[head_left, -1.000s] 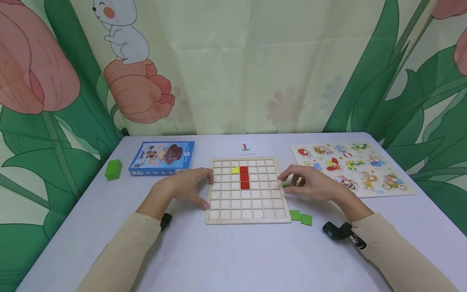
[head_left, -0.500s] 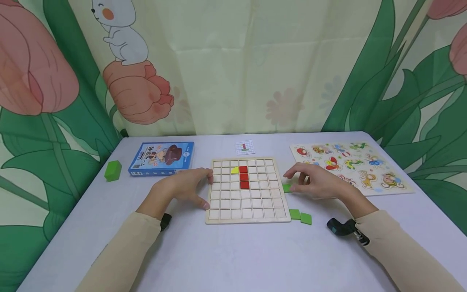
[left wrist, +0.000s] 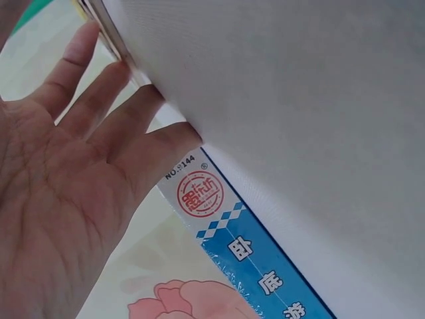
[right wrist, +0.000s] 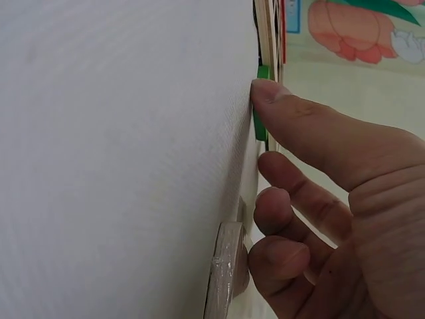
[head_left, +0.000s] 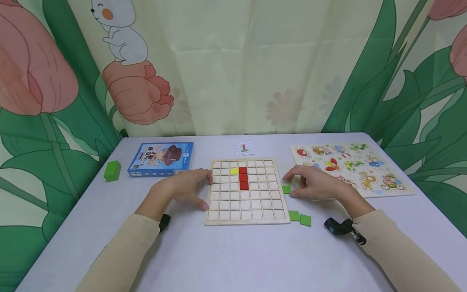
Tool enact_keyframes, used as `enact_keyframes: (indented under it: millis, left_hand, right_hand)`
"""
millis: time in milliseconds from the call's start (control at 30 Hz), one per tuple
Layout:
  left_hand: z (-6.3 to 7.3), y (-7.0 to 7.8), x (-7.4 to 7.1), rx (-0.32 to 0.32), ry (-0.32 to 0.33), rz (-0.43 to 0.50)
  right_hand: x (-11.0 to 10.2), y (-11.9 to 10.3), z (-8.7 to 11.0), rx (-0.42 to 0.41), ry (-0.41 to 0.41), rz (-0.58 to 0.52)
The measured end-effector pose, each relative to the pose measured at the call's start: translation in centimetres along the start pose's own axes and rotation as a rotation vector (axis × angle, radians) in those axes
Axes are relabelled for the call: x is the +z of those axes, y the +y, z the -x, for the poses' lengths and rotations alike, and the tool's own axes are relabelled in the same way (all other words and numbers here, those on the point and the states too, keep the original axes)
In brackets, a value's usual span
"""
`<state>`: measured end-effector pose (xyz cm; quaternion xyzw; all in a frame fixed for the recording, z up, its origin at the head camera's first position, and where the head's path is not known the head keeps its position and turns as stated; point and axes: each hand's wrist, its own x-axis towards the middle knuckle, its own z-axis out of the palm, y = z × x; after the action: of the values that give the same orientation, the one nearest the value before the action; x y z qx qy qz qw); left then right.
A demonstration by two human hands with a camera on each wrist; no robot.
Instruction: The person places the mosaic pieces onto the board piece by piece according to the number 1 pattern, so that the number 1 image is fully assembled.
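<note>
A wooden grid board [head_left: 260,217] lies mid-table, with several red squares [head_left: 243,178] in a column and a yellow tile [head_left: 234,171] left of the top one. At the board's left edge rests my left hand [head_left: 184,186], thumb and fingers spread; the left wrist view shows the extended fingers [left wrist: 73,60]. Beyond the right edge, my right hand [head_left: 317,182] hovers low over the table. A green square tile [head_left: 286,189] lies between its thumb and the board. In the right wrist view the thumb tip overlaps that green tile [right wrist: 260,126], while the other fingers curve loosely.
Two more green tiles [head_left: 300,218] lie by the board's lower right corner. A small pattern card [head_left: 245,148] sits behind it. A blue box [head_left: 160,159] and green block [head_left: 112,171] stand left; an insect picture board [head_left: 394,190] lies right, partly under my right hand.
My right hand has drawn back slightly to the right from the board's edge, uncovering the green tile beside it. My left hand has stayed at the left edge.
</note>
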<state>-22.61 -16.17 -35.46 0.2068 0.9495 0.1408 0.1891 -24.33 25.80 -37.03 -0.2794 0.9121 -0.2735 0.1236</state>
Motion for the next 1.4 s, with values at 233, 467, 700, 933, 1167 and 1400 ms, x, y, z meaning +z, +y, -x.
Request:
enact_keyframes:
  millis: [233,467,700,933,1167,1400]
  left_hand:
    - [0.20,0.13,-0.13,0.000,0.012,0.005]
    - [0.17,0.26,-0.07,-0.009,0.019,0.013]
    - [0.16,0.37,0.03,-0.016,0.012,0.016]
    - [0.08,0.45,-0.08,-0.009,0.029,0.019]
    - [-0.10,0.37,-0.28,-0.019,0.023,0.036]
    - [-0.20,-0.03,0.11,-0.010,0.008,0.043]
  right_hand:
    - [0.12,0.14,-0.31,0.001,-0.001,0.012]
    - [0.20,-0.27,-0.21,-0.001,-0.003,0.004]
    - [0.26,-0.49,-0.09,-0.005,0.001,-0.001]
    - [-0.02,-0.36,-0.02,-0.053,-0.015,0.002]
    - [-0.19,-0.28,0.12,-0.057,-0.022,0.026]
    - [0.09,0.15,0.40,-0.054,-0.035,0.034]
